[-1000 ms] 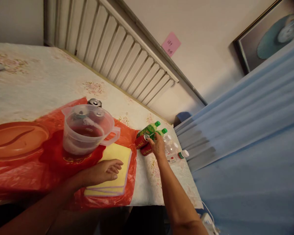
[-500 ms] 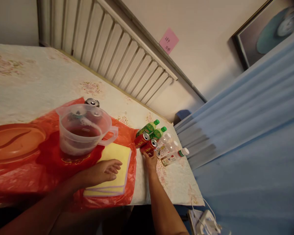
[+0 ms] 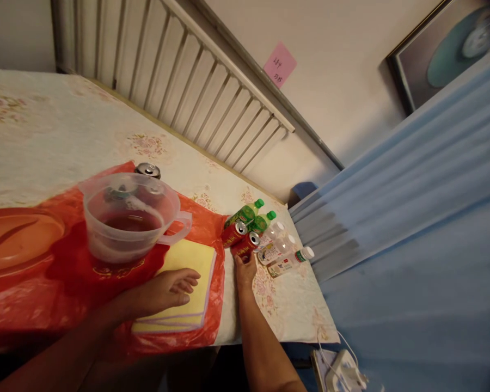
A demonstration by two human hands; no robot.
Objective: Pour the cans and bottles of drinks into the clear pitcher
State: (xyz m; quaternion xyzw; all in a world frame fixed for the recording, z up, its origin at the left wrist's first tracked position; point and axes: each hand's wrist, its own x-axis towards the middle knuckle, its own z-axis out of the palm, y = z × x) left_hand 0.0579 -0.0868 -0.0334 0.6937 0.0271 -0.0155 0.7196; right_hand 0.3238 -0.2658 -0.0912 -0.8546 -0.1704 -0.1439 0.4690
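My left hand lies flat with fingers stretched out on a yellow pad that sits on a red plastic bag. My right hand reaches to the near end of a red can lying on the table, its fingers curled against the can's base. A second red can lies beside it. Two green bottles and clear plastic bottles lie just behind and to the right.
A clear plastic jug with a handle stands on the red bag, an orange dish to its left, a silver can behind. A radiator lines the wall. Blue fabric fills the right. The table's edge is near.
My right hand drew back from on top of the cans and bottles to the near end of the front red can. The left hand stayed on the yellow pad.
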